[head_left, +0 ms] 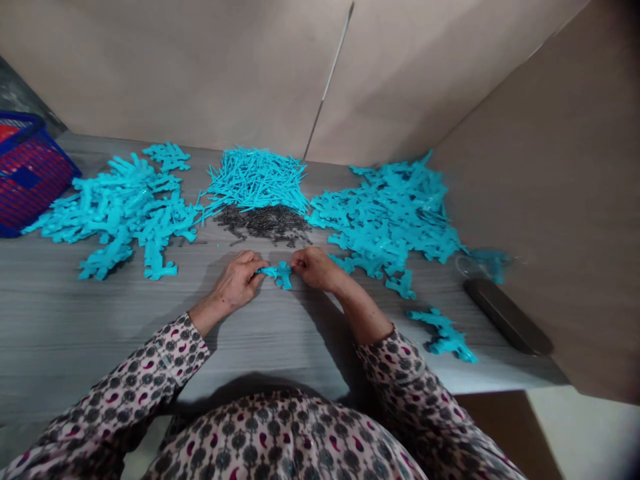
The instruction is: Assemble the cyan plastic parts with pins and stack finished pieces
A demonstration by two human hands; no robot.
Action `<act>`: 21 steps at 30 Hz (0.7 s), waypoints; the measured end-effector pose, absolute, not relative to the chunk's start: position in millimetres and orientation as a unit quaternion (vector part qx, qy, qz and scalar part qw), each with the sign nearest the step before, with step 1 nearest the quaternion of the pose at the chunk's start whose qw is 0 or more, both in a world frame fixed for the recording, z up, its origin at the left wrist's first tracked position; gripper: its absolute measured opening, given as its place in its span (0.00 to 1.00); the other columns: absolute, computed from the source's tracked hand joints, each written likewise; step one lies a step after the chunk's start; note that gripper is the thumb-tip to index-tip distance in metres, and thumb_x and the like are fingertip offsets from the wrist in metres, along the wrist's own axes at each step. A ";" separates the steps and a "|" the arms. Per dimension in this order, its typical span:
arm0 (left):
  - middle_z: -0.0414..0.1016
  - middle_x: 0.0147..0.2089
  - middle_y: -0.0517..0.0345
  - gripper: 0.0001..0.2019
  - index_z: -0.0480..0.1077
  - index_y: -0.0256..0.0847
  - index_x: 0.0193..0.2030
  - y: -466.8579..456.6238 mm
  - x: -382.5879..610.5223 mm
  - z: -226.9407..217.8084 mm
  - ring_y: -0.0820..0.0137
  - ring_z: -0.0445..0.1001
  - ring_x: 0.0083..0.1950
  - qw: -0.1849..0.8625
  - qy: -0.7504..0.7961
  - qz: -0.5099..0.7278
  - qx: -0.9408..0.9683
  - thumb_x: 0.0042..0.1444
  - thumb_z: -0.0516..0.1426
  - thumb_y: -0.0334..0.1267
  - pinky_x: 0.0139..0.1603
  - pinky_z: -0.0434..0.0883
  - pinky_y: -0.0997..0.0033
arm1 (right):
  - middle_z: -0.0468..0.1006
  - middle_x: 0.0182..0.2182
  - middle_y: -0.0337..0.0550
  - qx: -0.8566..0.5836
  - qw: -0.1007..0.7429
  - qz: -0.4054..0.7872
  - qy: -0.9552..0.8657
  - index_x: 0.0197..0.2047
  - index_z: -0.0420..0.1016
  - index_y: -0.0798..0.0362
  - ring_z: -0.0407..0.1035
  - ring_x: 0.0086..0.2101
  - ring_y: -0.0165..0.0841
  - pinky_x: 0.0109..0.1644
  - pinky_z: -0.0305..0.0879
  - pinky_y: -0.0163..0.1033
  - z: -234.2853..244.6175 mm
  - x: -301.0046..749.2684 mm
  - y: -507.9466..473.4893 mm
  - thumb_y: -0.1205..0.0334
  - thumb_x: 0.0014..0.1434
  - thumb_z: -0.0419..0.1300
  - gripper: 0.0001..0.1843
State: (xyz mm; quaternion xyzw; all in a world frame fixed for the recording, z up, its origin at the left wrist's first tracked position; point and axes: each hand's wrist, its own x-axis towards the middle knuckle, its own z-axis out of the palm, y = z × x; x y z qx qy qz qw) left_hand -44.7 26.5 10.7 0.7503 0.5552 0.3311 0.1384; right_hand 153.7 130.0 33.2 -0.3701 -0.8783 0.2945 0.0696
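Between the left hand (235,281) and the right hand (315,268), the fingers (259,265) grip a blue plastic piece (281,275) tight. Just past the fingers lies a dark heap of little pins (265,223), with blue sticks (255,180) behind it. Blue pieces (125,210) pile up left of the fingers, more blue pieces (385,213) right.

"Where can the left hand (235,280) and right hand (315,268) pass?"

"Passage is offered over the grey tabletop (100,320) at 9 o'clock."

"What stands in the way?"

"Blue plastic pieces (120,213) are heaped at 10 and 2 o'clock, dark pins (263,223) at 12, and a black case (507,317) lies at 4."
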 end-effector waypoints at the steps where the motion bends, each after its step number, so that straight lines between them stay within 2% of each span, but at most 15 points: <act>1: 0.73 0.37 0.54 0.10 0.76 0.39 0.43 26.3 -44.6 10.8 0.67 0.72 0.40 0.146 0.553 0.339 0.747 0.58 0.56 0.27 0.41 0.70 0.70 | 0.73 0.20 0.39 -0.374 0.064 0.291 -0.878 0.21 0.71 0.55 0.63 0.24 0.29 0.28 0.53 0.33 34.1 153.5 129.1 0.76 0.48 0.54 0.10; 7: 0.74 0.36 0.55 0.08 0.76 0.39 0.39 26.7 -45.5 6.5 0.68 0.73 0.38 0.168 0.531 0.388 0.734 0.57 0.57 0.26 0.39 0.69 0.72 | 0.73 0.22 0.40 -0.382 0.049 0.295 -0.874 0.23 0.71 0.55 0.64 0.25 0.30 0.30 0.53 0.33 35.9 153.7 127.0 0.76 0.49 0.53 0.10; 14: 0.72 0.35 0.55 0.07 0.75 0.38 0.38 26.8 -45.8 4.9 0.68 0.72 0.37 0.169 0.540 0.385 0.729 0.55 0.57 0.25 0.37 0.68 0.72 | 0.72 0.22 0.38 -0.366 0.053 0.314 -0.874 0.24 0.71 0.55 0.62 0.25 0.29 0.30 0.52 0.33 31.9 156.2 128.2 0.76 0.51 0.54 0.09; 21: 0.71 0.34 0.56 0.04 0.74 0.38 0.37 26.1 -45.4 5.2 0.69 0.71 0.36 0.170 0.538 0.392 0.727 0.57 0.57 0.28 0.37 0.69 0.72 | 0.72 0.22 0.39 -0.370 0.059 0.283 -0.883 0.25 0.72 0.56 0.63 0.26 0.30 0.30 0.50 0.33 29.4 158.0 125.5 0.75 0.52 0.54 0.09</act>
